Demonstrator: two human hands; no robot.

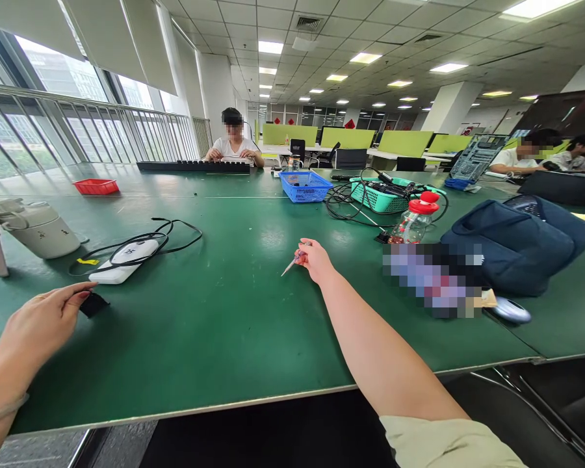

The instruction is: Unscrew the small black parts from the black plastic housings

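My right hand (313, 260) is over the middle of the green table, its fingers closed around a slim, pale pen (289, 267). The tip points down and to the left, near the tabletop; I cannot tell whether it touches. At the left, my left hand (41, 325) pinches a small, flat black piece (94, 304) between thumb and fingertips, close to the table. What kind of thing that piece is does not show clearly. Just beyond those fingers lies a white power bank (125, 261) with a black cable (168, 237) looped across it.
A light-coloured cup (46, 231) stands at the left, with a red tray (96, 187) behind. Farther back are a blue basket (306, 188) and a green basket (380, 197) of cables. A red-lidded bottle (412, 224) and dark blue bag (511, 244) occupy the right. People sit across the table.
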